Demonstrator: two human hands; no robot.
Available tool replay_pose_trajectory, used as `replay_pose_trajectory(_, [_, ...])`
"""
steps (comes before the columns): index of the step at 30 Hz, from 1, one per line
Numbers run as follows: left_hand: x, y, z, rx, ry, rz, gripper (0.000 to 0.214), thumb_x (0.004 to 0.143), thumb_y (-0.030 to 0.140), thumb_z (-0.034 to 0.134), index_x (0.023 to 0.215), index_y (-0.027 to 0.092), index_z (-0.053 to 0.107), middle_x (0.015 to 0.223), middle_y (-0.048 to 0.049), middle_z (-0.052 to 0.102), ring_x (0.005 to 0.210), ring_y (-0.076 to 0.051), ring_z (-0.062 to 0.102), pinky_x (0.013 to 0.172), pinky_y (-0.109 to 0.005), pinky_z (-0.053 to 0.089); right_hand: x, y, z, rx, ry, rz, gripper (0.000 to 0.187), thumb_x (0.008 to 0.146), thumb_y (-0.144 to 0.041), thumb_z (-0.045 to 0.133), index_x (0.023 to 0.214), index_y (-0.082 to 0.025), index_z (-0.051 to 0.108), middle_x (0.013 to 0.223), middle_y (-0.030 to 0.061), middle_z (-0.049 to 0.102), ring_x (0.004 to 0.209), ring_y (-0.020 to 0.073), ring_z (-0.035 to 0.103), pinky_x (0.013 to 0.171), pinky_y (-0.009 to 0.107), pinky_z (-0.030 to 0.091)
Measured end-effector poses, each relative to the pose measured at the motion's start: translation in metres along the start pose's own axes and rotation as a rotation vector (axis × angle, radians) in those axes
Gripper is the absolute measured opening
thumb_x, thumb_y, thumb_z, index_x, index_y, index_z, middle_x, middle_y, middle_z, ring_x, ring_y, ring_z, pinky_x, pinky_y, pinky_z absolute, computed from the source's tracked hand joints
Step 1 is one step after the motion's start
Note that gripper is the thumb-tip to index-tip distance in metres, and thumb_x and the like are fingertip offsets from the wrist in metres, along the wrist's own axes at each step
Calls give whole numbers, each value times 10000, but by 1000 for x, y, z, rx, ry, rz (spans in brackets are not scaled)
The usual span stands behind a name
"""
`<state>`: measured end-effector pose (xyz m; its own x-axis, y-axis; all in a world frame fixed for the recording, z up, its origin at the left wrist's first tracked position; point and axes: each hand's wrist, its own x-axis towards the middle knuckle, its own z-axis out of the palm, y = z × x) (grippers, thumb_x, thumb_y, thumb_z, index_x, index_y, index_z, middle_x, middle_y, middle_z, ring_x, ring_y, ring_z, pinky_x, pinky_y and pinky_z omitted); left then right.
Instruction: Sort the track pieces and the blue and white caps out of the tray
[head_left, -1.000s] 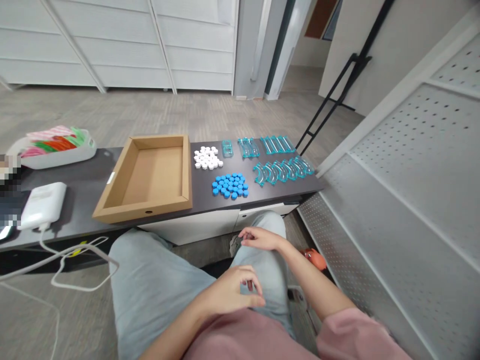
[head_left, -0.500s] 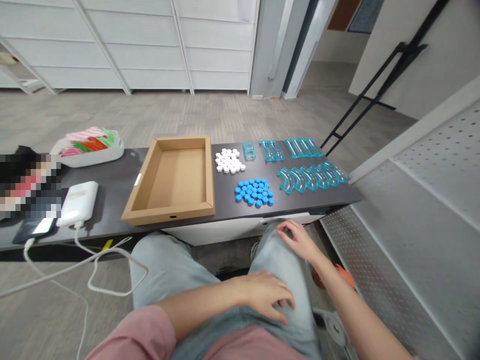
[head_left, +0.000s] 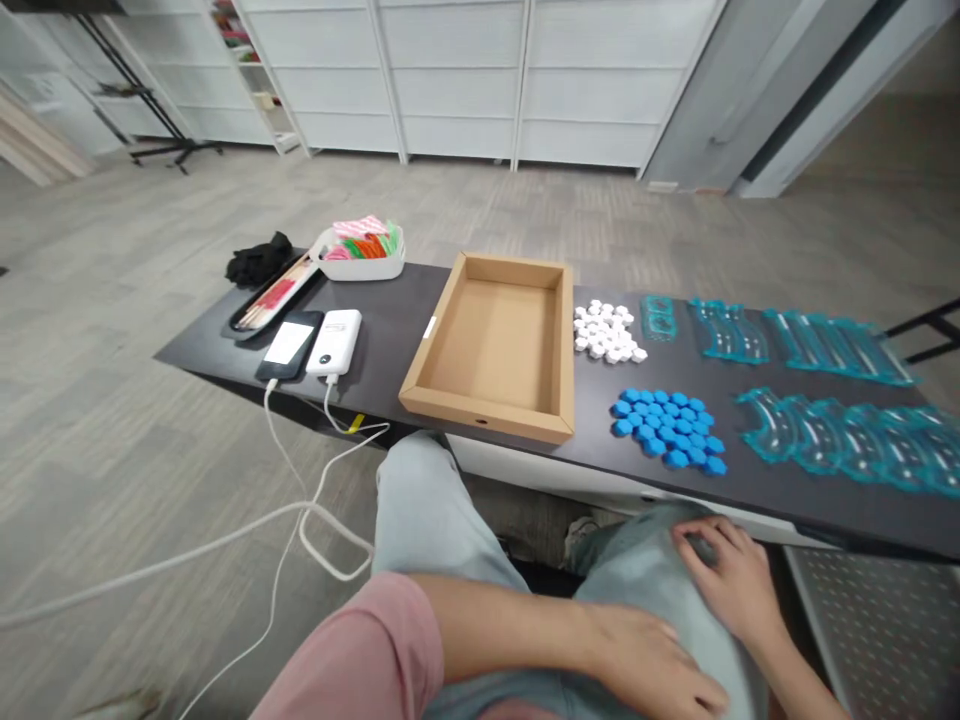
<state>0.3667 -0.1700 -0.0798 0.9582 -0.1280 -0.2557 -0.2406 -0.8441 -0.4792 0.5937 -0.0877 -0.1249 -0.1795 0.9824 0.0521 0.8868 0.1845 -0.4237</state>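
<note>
My left hand (head_left: 651, 660) lies over my right thigh, back up. Its fingers are loosely bent and partly cut from view at the bottom, with nothing seen in them. On my right knee rests my right hand (head_left: 729, 578), fingers apart and slightly curved, holding nothing. Beyond my knees, on the dark table (head_left: 409, 310), stands an open cardboard tray (head_left: 487, 412) with nothing inside. Right of it lie a pile of white hexagonal pieces (head_left: 606, 332) and a pile of blue hexagonal pieces (head_left: 670, 428). Clear teal curved track-like pieces (head_left: 847, 440) and straight ones (head_left: 836, 345) lie farther right.
At the left are a white power bank (head_left: 334, 342), a phone (head_left: 291, 345) and their white cables (head_left: 330, 480). A white basket (head_left: 367, 266) with colourful strips, a black tray (head_left: 255, 322) with sticks and a black cloth (head_left: 259, 262) sit behind. White cabinets (head_left: 457, 90) line the back.
My view has swung left, so the table's left end now shows and everything appears farther right. Both hands stay on my lap; the pieces on the table have not moved.
</note>
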Motion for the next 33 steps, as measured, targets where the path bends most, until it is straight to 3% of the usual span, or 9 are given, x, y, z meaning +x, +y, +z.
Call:
replay_pose_trajectory(3, [2, 4, 2, -50, 117, -172, 505, 1051, 710, 440, 1462, 995, 506, 1635, -37, 690, 1215, -286, 822, 457, -339, 43, 2, 2, 2, -10, 47, -15, 351, 928, -627, 572, 811, -387, 799, 966, 108, 846, 955, 449, 823, 857, 668, 611])
replay_pose_trajectory(6, [2, 5, 13, -141, 136, -164, 471, 1104, 610, 464, 1418, 916, 638, 1569, -57, 735, 1215, -273, 833, 393, -354, 274, 3, 6, 3, -17, 63, -55, 350, 971, -611, 570, 845, -382, 803, 960, 116, 836, 951, 450, 817, 851, 652, 603])
replay_pose_trajectory(7, [0, 4, 17, -277, 160, -185, 452, 1141, 551, 451, 1330, 857, 724, 1541, -50, 760, 1244, -242, 828, 439, -369, 414, 3, 5, 3, -22, 59, -62, 347, 984, -604, 571, 865, -378, 807, 966, 119, 834, 955, 445, 815, 856, 642, 600])
replay_pose_trajectory(9, [-7, -1, 24, -642, 226, -269, 482, 1209, 443, 420, 1080, 646, 839, 1461, -31, 818, 1265, -164, 821, 677, -383, 624, 3, 1, 0, -26, 50, -59, 343, 989, -590, 575, 891, -360, 810, 968, 116, 832, 950, 426, 813, 867, 611, 594])
replay_pose_trajectory(11, [-15, -5, 28, -918, 285, -364, 371, 1205, 461, 565, 909, 442, 788, 1335, -26, 869, 1175, -164, 844, 903, -376, 675, 1, -10, -5, -20, 45, -39, 338, 988, -571, 574, 895, -339, 802, 956, 107, 831, 948, 403, 811, 888, 577, 588])
replay_pose_trajectory(14, [-22, -7, 32, -1238, 219, -514, 319, 1099, 510, 784, 861, 309, 715, 1197, -59, 887, 1128, -238, 863, 946, -401, 664, -3, -31, -10, -30, 18, -42, 307, 1056, -508, 564, 953, -347, 805, 1019, 114, 838, 1033, 395, 797, 963, 571, 577])
replay_pose_trajectory(20, [-20, 6, 41, -1288, 222, -466, 266, 1110, 454, 685, 986, 234, 767, 1182, -157, 847, 1098, -355, 856, 950, -515, 644, -5, -48, -6, -53, 34, -13, 163, 1020, -379, 658, 1021, -358, 820, 1060, 81, 814, 1067, 375, 734, 990, 547, 559])
replay_pose_trajectory(25, [-18, 10, 47, -1332, 195, -466, 177, 1059, 426, 703, 1024, 262, 762, 1173, -156, 826, 1096, -374, 834, 917, -531, 617, -5, -52, -4, -51, 28, 38, 97, 1009, -376, 720, 1022, -360, 815, 1088, 55, 808, 1107, 358, 722, 1034, 545, 558])
replay_pose_trajectory(33, [-26, 8, 45, -1363, 165, -464, 114, 1003, 364, 734, 1064, 271, 761, 1244, -150, 828, 1158, -369, 829, 1000, -526, 632, -1, -55, -9, -33, 0, 66, 119, 1005, -327, 713, 1007, -358, 828, 1063, 65, 805, 1075, 358, 737, 1041, 562, 565])
